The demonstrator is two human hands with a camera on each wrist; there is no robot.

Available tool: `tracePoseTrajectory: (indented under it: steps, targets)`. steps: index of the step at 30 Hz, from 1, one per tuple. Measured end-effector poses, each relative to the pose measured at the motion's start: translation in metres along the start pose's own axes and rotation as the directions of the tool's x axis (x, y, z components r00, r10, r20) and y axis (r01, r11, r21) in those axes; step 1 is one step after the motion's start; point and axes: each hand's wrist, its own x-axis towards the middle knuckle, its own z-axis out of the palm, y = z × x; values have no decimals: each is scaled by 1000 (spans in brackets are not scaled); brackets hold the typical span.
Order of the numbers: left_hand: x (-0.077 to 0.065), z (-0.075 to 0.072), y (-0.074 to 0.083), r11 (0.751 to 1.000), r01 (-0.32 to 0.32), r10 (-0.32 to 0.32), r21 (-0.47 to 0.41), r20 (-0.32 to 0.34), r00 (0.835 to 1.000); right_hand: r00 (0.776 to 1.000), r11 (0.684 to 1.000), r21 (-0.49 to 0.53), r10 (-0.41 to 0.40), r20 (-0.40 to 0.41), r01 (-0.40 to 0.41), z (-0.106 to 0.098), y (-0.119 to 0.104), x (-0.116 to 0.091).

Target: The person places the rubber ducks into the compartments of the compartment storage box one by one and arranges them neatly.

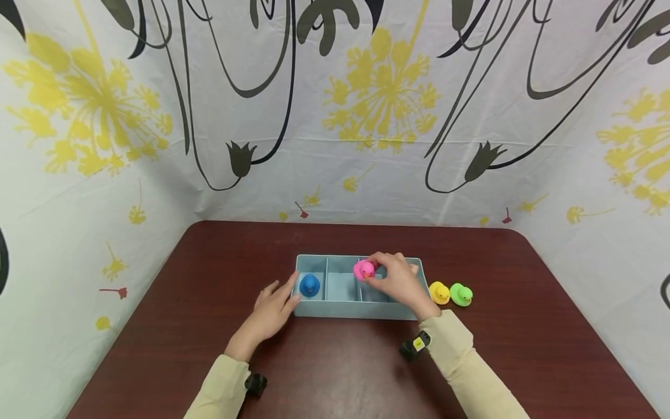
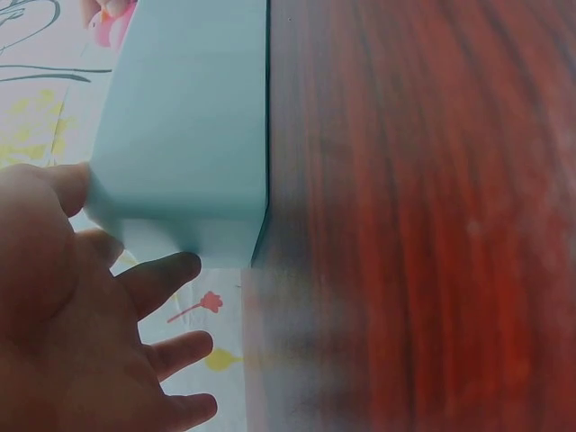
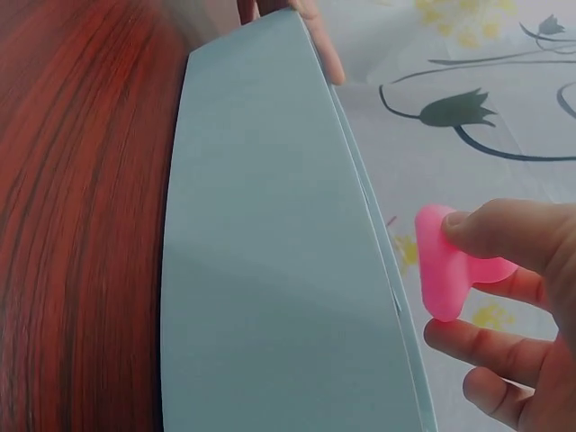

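My right hand point(image 1: 398, 280) pinches a pink rubber duck point(image 1: 363, 270) between thumb and fingers, above the middle of a light blue divided box point(image 1: 335, 309). In the right wrist view the pink duck point(image 3: 441, 270) is clear of the box's rim. A blue rubber duck point(image 1: 309, 285) sits in the leftmost compartment. My left hand point(image 1: 272, 311) touches the box's left end, its fingers spread and fairly straight; the left wrist view shows the thumb and a fingertip against the box wall point(image 2: 189, 117). The right hand hides part of the right compartments.
A yellow duck point(image 1: 439, 293) and a green duck point(image 1: 461, 295) stand side by side on the dark wooden table point(image 1: 335, 372), just right of the box. Behind the table hangs a white cloth point(image 1: 314, 128) with flower prints.
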Motion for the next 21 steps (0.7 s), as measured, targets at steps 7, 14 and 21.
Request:
tracePoseTrajectory:
  steps: [7, 14, 21]
  targets:
    - [1, 1, -2, 1000, -10, 10, 14, 0, 1000, 1000, 1000, -5, -9, 2, 9, 10, -11, 5]
    - [0, 0, -1, 1000, -8, 8, 1, -3, 1000, 1000, 999, -38, -16, -14, 16, 22, -20, 10]
    - [0, 0, -1, 1000, 6, -6, 10, -5, 1000, 997, 991, -116, -69, -42, 64, 36, -20, 12]
